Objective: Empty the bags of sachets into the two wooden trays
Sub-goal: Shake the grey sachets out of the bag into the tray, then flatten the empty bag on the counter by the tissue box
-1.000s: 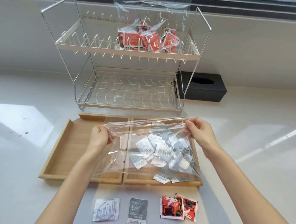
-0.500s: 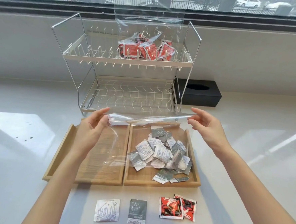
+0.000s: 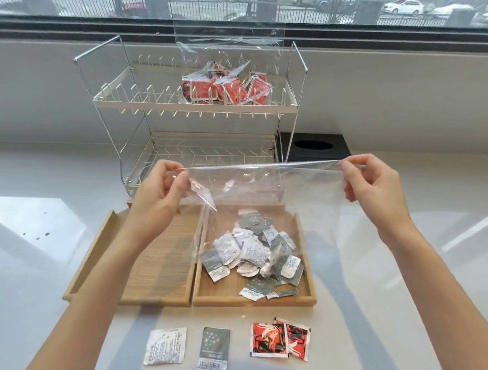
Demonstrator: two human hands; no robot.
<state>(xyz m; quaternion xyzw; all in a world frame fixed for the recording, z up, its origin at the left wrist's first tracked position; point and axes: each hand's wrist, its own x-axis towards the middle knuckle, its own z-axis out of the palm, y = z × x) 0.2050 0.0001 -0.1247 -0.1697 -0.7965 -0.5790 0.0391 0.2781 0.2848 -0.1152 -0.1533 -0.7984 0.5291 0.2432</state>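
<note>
Left hand [image 3: 157, 196], right hand [image 3: 373, 184] — each grip pinching clear bag [image 3: 265, 192] above right tray [image 3: 306, 296].

White counter [image 3: 402, 280], two wooden trays [image 3: 155, 301], wire rack [image 3: 199, 153], loose sachets [image 3: 214, 351]

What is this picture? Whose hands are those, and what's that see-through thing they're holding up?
There is no machine here, just a person. The picture comes from a camera worn on their head, so you look down at their own hands. The left hand and right hand each pinch a top corner of an empty clear plastic bag, stretched between them. Below, on the white counter, sit two wooden trays: the right tray holds a heap of grey and white sachets, and no sachets show in the left tray. A few loose sachets lie in front. Behind stands a wire rack holding a bag of red sachets.
</note>
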